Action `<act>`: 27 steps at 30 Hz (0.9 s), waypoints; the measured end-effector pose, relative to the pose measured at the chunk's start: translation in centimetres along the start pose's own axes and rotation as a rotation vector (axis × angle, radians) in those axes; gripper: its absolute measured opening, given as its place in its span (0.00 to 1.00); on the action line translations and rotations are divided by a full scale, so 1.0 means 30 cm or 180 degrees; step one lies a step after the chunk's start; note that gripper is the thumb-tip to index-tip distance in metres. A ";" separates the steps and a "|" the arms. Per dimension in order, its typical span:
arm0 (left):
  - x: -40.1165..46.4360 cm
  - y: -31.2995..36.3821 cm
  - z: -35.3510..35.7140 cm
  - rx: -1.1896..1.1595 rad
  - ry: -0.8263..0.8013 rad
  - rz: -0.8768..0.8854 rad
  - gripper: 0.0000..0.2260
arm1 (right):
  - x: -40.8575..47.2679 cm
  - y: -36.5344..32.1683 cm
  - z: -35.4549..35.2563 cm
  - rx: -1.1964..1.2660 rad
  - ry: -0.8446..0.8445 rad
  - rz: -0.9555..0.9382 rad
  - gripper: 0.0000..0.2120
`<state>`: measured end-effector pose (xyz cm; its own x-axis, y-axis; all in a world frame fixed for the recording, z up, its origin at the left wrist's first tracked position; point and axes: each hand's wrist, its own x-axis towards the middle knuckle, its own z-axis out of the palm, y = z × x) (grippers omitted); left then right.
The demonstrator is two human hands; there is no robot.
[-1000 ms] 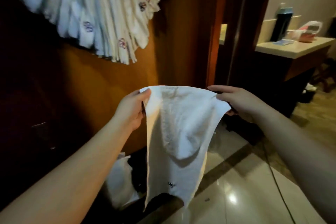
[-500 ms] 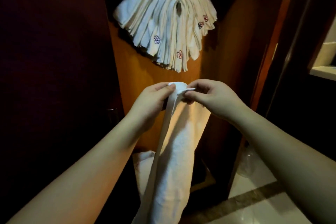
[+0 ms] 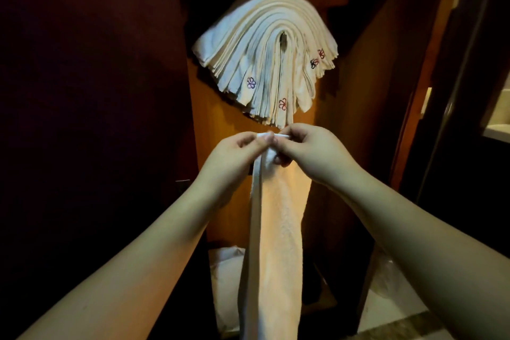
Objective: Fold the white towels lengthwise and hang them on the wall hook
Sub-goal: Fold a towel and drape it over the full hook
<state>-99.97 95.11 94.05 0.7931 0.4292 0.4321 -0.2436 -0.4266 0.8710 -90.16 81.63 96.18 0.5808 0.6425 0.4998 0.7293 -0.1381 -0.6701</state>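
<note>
Head view looks down two bare forearms at a white towel [image 3: 278,218] held up in front of an orange-brown wooden panel [image 3: 356,124]. Both hands meet at the towel's top edge: the left hand [image 3: 234,152] pinches the upper corner between thumb and curled fingers, and the right hand [image 3: 311,152] pinches the same edge just beside it, fingertips of the two hands almost touching. From that pinch the towel hangs straight down as a long narrow strip, folded lengthwise, its left side showing a flat smooth hem band and the rest a fluffy terry surface tinted warm by the light; its lower end runs out of the bottom of the frame. Just above the hands, a thick bundle of hung towels [image 3: 265,55] drapes over a hook that is hidden under the cloth, the layers fanning down both sides in an arch, with small embroidered flowers [image 3: 251,82] in purple and red near several lower ends. The lowest tips of that bundle hang close above the fingers without touching them. Behind the strip near the floor lies a pale pile [image 3: 226,279], too dim to identify. Dark wall fills the left side
</note>
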 end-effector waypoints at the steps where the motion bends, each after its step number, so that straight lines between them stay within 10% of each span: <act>1: 0.002 0.003 0.006 0.0148 0.0032 0.0106 0.10 | 0.001 -0.001 -0.007 0.0097 0.0022 0.0058 0.09; 7: 0.019 0.012 0.022 -0.0001 -0.0064 0.0154 0.10 | 0.018 -0.004 -0.068 0.0469 -0.0524 0.0579 0.14; 15: 0.073 -0.017 -0.064 -0.0315 -0.0031 0.0017 0.08 | 0.047 0.195 -0.217 -0.1020 -0.1870 0.1605 0.13; 21: 0.094 -0.091 -0.105 -0.0172 0.0005 -0.0107 0.06 | 0.030 0.229 -0.246 -0.1525 -0.0957 0.0798 0.12; 27: 0.084 -0.131 -0.124 -0.0374 0.0150 -0.0024 0.07 | -0.026 0.250 -0.169 0.0451 0.0314 0.0195 0.08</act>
<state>-99.09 100.82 92.59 0.7688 0.4701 0.4335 -0.3036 -0.3283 0.8944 -83.32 76.27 93.56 0.6604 0.5582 0.5023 0.6373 -0.0628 -0.7680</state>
